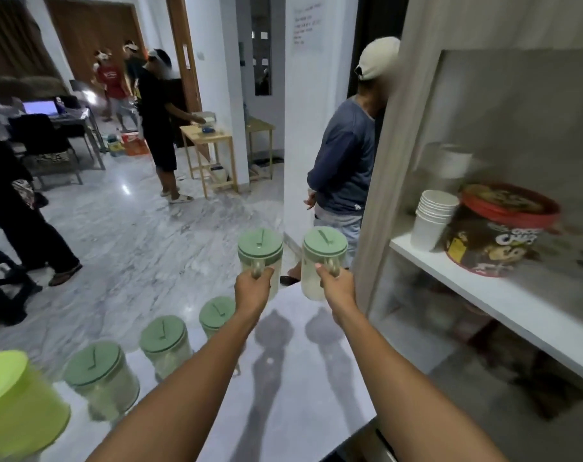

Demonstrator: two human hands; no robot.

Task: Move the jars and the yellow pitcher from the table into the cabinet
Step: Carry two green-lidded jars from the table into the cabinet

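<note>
Jars in transit, two: clear plastic, handled, sage-green lids. Left hand point(252, 285) has its fingers curled through the handle of one green-lidded clear jar point(260, 258); right hand point(336, 284) is wrapped the same way around the handle of the second green-lidded clear jar point(321, 263). Both are held upright, side by side, apart from each other, raised above the far end of the glossy white table point(300, 378), with their shadows falling on its top.

Jars remaining on table, three: same make, standing in a row along the left edge point(216, 316), point(165, 345), point(101, 378).

Pitcher, one: lime-yellow plastic pitcher point(13, 401), at the near left corner, untouched.

Cabinet: open white cabinet shelf point(483, 305) to the right, already bearing a stack of white paper cups point(433, 221) and a brown cereal tub with red lid point(497, 231), both towards its back left.

Step in hand, by judgement: first carry, about a third of the load lifted, none yet shelved.

Next move calls for: swinging both jars rightward past the cabinet's edge panel, keeping them level, and setting them on bare shelf forward of the cups and tub, leaving room for four more items.
</note>
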